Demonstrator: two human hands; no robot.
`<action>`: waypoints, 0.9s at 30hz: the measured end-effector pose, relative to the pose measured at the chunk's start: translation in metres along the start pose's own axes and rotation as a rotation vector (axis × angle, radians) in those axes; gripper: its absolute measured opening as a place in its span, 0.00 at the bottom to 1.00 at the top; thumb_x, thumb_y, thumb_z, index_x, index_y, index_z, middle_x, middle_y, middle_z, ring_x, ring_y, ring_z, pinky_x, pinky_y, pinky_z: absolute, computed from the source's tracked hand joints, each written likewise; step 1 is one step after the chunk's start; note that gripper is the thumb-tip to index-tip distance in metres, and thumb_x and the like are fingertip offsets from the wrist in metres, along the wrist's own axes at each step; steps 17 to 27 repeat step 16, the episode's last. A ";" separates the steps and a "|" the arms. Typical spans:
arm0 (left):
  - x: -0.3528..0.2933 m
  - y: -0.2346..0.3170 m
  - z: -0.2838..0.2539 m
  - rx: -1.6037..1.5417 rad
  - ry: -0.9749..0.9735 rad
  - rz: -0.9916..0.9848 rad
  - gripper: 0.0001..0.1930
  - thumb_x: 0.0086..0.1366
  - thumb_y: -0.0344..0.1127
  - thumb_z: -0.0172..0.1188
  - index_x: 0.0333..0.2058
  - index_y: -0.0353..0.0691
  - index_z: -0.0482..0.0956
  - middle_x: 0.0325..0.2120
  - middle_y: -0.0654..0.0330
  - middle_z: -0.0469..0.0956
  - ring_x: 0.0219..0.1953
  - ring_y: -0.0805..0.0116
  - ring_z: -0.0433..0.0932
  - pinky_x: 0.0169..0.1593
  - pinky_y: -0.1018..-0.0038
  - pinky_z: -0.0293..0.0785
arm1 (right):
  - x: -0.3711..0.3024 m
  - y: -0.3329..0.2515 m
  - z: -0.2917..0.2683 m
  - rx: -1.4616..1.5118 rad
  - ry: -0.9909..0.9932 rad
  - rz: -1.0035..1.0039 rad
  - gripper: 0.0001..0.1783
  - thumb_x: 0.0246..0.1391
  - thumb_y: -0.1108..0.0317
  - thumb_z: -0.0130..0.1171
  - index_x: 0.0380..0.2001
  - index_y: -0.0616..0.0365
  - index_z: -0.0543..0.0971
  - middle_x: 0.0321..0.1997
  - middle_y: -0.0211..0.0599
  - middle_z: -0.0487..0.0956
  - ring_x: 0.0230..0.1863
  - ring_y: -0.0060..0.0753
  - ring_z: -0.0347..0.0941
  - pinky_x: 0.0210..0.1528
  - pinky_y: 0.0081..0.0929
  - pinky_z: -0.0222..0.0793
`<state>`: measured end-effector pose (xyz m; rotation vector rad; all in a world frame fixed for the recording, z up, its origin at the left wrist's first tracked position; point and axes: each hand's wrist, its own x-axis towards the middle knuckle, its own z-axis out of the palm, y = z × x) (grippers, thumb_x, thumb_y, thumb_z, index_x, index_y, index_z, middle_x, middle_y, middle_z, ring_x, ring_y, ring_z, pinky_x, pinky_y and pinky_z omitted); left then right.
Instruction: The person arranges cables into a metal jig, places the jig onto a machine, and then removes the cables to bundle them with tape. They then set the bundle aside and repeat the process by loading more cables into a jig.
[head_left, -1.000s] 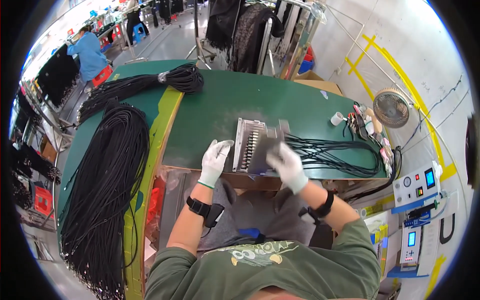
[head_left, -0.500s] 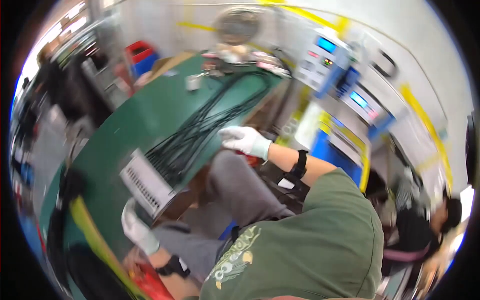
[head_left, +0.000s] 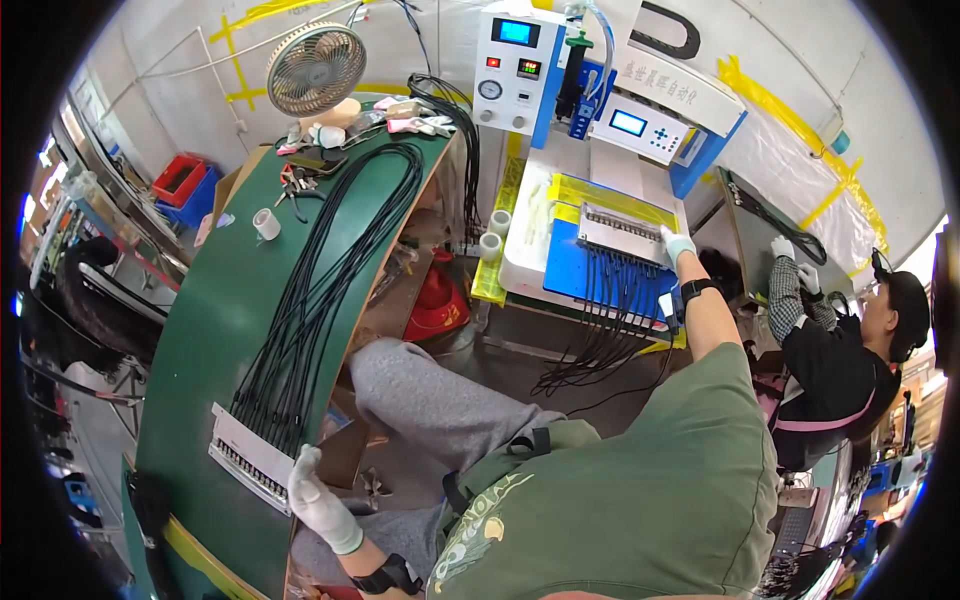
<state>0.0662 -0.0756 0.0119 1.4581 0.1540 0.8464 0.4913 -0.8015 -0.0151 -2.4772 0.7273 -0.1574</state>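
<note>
My right hand (head_left: pixel 678 247), in a white glove, grips the right end of a long metal cable fixture (head_left: pixel 625 235) with a row of slots. The fixture lies on the blue plate (head_left: pixel 566 265) of a benchtop machine, and black cables (head_left: pixel 615 285) hang from its near side. On the green table, a second, similar cable fixture (head_left: pixel 250 457) holds the ends of a long bundle of black cables (head_left: pixel 322 270). Beside that fixture's right end is my left hand (head_left: pixel 322 505), also gloved, its fingers stretched out and holding nothing.
A fan (head_left: pixel 316 70), pliers (head_left: pixel 298 186) and a white roll (head_left: pixel 266 224) are on or by the green table (head_left: pixel 200 350). The machine's control box (head_left: pixel 515 75) stands at the back. To the right, a co-worker (head_left: pixel 830 370) sits at another bench. A red container (head_left: pixel 436 300) stands below.
My view has swung to the right. My right hand has moved from near my knee to the fixture on the machine. My left hand stays beside the table fixture.
</note>
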 end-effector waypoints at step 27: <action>-0.002 0.035 0.046 0.293 -0.272 -0.262 0.32 0.64 0.41 0.66 0.62 0.31 0.69 0.62 0.49 0.70 0.64 0.58 0.68 0.70 0.64 0.56 | -0.274 -0.269 -0.004 0.790 -0.435 -0.995 0.18 0.57 0.58 0.67 0.44 0.59 0.78 0.30 0.28 0.74 0.38 0.19 0.68 0.41 0.21 0.70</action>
